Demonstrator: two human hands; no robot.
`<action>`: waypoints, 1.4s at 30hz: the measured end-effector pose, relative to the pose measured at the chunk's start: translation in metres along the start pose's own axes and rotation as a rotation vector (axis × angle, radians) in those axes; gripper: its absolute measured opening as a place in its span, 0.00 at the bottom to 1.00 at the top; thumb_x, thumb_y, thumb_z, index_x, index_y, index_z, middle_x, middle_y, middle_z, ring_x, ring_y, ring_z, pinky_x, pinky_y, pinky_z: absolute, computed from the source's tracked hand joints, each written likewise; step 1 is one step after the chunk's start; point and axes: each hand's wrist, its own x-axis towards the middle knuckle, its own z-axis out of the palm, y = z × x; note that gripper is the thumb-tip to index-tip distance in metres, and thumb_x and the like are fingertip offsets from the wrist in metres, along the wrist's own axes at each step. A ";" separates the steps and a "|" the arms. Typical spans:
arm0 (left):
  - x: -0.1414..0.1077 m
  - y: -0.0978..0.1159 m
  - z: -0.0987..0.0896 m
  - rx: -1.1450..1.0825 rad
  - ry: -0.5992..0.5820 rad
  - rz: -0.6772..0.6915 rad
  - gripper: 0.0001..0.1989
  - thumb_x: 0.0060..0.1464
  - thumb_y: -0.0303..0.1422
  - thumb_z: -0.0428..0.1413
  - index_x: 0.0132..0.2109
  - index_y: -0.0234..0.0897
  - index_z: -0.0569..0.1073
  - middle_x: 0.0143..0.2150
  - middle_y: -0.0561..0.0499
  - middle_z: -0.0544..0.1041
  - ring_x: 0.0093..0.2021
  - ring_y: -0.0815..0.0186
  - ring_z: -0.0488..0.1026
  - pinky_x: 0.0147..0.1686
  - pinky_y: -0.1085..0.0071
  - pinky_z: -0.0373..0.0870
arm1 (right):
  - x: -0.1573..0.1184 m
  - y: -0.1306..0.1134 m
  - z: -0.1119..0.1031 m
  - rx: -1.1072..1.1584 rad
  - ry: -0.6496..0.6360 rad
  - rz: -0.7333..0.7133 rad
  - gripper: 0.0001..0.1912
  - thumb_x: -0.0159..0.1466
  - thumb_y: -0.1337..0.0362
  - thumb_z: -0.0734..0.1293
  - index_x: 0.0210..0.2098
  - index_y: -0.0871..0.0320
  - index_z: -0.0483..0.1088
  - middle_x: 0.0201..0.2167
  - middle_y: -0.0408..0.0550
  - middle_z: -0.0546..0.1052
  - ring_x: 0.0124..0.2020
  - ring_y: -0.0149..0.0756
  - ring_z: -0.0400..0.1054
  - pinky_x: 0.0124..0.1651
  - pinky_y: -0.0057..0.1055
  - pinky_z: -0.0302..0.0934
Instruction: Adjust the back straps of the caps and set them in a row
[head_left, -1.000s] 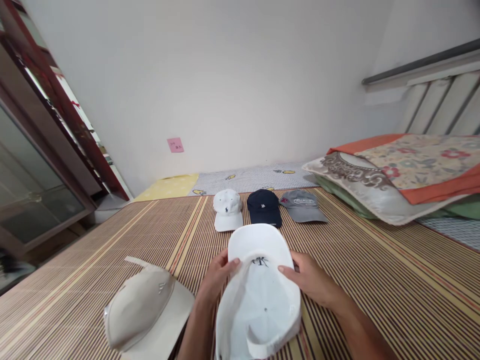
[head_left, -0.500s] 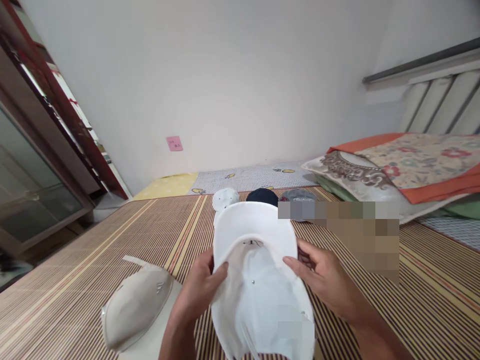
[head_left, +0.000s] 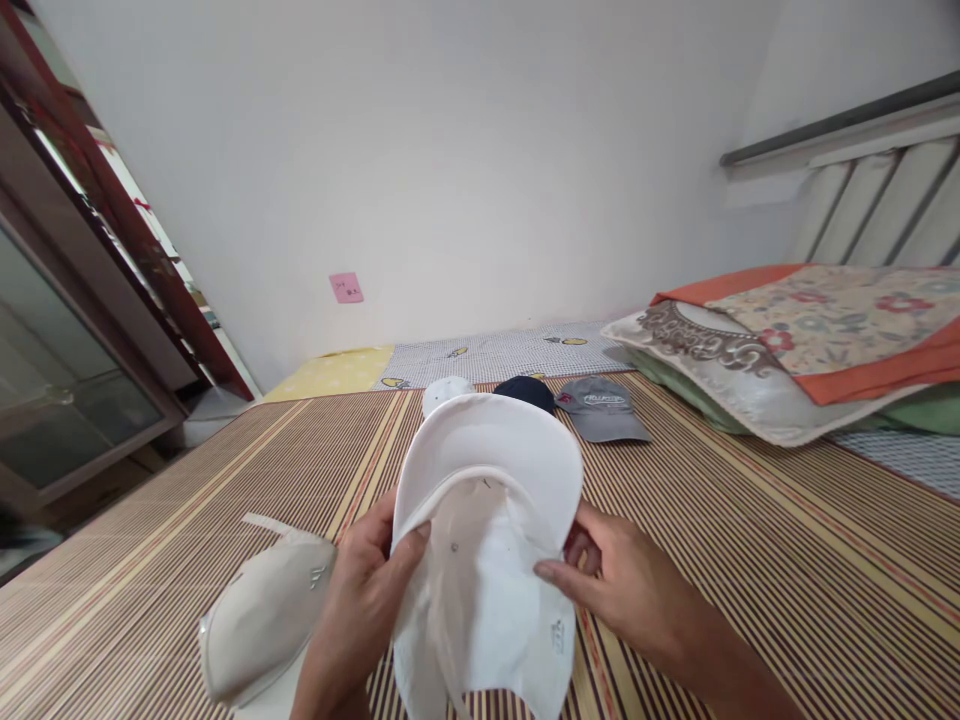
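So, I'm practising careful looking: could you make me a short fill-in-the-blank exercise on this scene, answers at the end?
1. The left hand and the right hand both hold a ____ fabric cap with a curved brim.
2. The ____ hand is nearer the beige fabric cap with a small logo.
3. In the picture, a ____ fabric cap with pale lettering sits right of the dark navy fabric cap.
4. The small paper note on the white wall is ____.

Missing words: white; left; grey; pink.
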 end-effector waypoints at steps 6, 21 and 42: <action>-0.005 0.000 0.001 -0.108 0.098 -0.057 0.22 0.55 0.47 0.64 0.50 0.38 0.78 0.38 0.47 0.83 0.31 0.62 0.77 0.31 0.70 0.74 | -0.002 -0.004 0.005 0.040 0.135 -0.089 0.11 0.69 0.57 0.64 0.43 0.53 0.75 0.35 0.49 0.83 0.35 0.43 0.77 0.36 0.33 0.65; -0.030 0.035 0.022 -0.171 0.175 -0.082 0.24 0.49 0.46 0.68 0.52 0.41 0.81 0.42 0.45 0.86 0.38 0.53 0.82 0.33 0.64 0.80 | -0.010 -0.001 -0.011 0.003 0.371 -0.182 0.19 0.70 0.46 0.63 0.33 0.53 0.74 0.24 0.43 0.77 0.25 0.37 0.70 0.27 0.30 0.60; 0.012 -0.004 0.015 -0.067 0.051 -0.096 0.22 0.55 0.48 0.64 0.49 0.39 0.81 0.38 0.49 0.84 0.34 0.62 0.78 0.31 0.71 0.73 | -0.033 -0.027 -0.030 0.091 0.303 -0.201 0.13 0.69 0.53 0.64 0.30 0.50 0.70 0.21 0.40 0.72 0.22 0.35 0.66 0.24 0.28 0.62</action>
